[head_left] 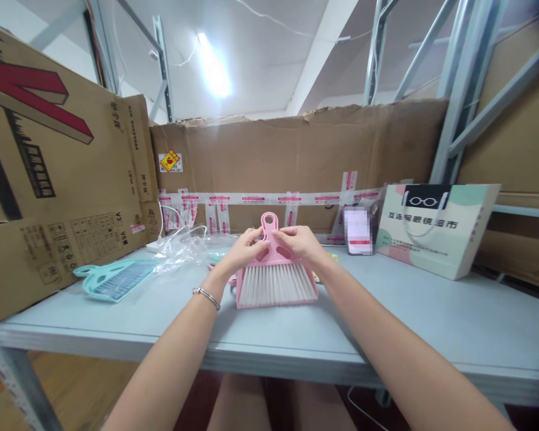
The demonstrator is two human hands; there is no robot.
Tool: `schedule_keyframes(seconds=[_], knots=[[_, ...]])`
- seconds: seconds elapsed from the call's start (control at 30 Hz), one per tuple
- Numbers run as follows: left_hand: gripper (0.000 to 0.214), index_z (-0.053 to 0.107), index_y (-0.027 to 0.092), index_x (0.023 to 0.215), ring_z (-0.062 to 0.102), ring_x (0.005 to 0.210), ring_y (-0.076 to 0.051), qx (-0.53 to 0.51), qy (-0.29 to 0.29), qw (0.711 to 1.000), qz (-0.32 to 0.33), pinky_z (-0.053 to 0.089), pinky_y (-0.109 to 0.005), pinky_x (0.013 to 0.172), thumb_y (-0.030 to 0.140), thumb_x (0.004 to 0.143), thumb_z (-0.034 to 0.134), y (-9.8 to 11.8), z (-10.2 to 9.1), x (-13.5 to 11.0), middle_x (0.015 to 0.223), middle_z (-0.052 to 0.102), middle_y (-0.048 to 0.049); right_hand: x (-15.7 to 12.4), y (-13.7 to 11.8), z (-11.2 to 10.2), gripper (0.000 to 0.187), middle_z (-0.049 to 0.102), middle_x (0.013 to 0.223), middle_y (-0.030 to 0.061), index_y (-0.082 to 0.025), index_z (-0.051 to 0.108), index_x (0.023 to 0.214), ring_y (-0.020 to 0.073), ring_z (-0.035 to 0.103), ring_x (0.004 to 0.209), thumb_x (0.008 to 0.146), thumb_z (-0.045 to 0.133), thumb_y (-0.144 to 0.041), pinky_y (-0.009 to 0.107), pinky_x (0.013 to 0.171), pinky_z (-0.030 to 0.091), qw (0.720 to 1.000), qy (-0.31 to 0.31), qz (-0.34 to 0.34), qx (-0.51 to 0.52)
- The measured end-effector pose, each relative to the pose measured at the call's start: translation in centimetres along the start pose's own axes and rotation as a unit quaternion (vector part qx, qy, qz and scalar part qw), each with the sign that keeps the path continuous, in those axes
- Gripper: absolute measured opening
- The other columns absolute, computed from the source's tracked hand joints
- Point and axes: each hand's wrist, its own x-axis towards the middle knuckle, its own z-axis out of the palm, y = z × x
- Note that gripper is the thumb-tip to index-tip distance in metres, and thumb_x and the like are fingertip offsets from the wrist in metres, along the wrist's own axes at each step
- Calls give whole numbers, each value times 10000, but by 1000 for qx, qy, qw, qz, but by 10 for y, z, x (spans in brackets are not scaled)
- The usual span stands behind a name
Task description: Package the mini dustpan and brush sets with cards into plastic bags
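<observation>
A pink hand brush (276, 284) with white bristles is nested against a pink dustpan (239, 297), both upright with the looped handle at the top. My left hand (248, 248) pinches the handle area from the left side. From the right, my right hand (302, 244) grips the same handle, thumb in front. The bristles point down toward the table top. Parts of other items, one pink and one yellow, show behind the set but are mostly hidden by it.
A teal brush and dustpan set (117, 280) in clear plastic lies at left, beside crumpled clear wrap (182, 245). A phone (359, 232) leans at the back, left of a paper bag (435, 230). Cardboard boxes (260, 155) wall the grey table (408, 317).
</observation>
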Motion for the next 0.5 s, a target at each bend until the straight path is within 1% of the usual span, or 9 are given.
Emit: schedule_keyframes(seconds=[0.1,0.2,0.27,0.33,0.4,0.43,0.47,0.5], knots=[[429,589,194,1185,539,848,-155,-33,-2,999,-10,414,-301,836,278,765,565,-2,0,0,951,576,-45,0,4,0,452,607,551,15,-107,707,689,110,532,527,495,764,-511,239,504,424,1000,-4,-4,17],[475,549,218,1229,557,937,-173,-121,-36,991,-38,412,-298,842,332,770,590,-4,-2,-1,1088,604,-61,6,3,-3,481,633,584,21,-113,702,695,107,539,522,470,769,-533,234,503,430,999,6,-15,37],[446,581,221,1187,564,949,-180,-155,-58,985,-56,418,-289,813,373,769,598,-6,-4,-3,1100,621,-67,13,0,-11,497,656,626,30,-122,697,712,114,556,540,455,773,-541,241,525,448,998,16,-22,52],[395,631,197,1104,573,910,-181,-165,-54,983,-64,423,-278,763,401,767,599,-7,-6,-3,1046,646,-78,21,-1,-27,497,687,723,51,-135,695,770,132,592,610,485,763,-537,256,587,474,998,20,-33,53],[369,657,171,1037,576,850,-173,-173,-24,982,-68,419,-267,716,410,762,605,-10,-8,-2,974,661,-82,28,6,-52,468,701,838,75,-150,688,836,152,622,714,562,726,-526,272,658,484,998,46,-45,22],[362,663,162,1015,574,827,-167,-180,-2,981,-69,415,-261,702,408,754,616,-11,-9,-1,949,663,-80,29,12,-68,441,701,869,82,-155,682,854,162,627,755,601,700,-516,278,679,483,996,81,-48,-9],[358,665,158,1003,572,815,-163,-187,20,980,-68,410,-257,695,404,746,626,-13,-10,0,933,664,-76,30,21,-84,407,701,871,85,-159,675,863,172,630,785,638,672,-499,288,695,481,989,130,-50,-46],[357,667,157,997,569,808,-159,-193,43,978,-64,406,-255,692,402,739,635,-15,-11,2,923,663,-72,29,32,-101,367,700,839,87,-159,670,833,182,629,795,669,641,-486,300,709,478,976,191,-54,-91]])
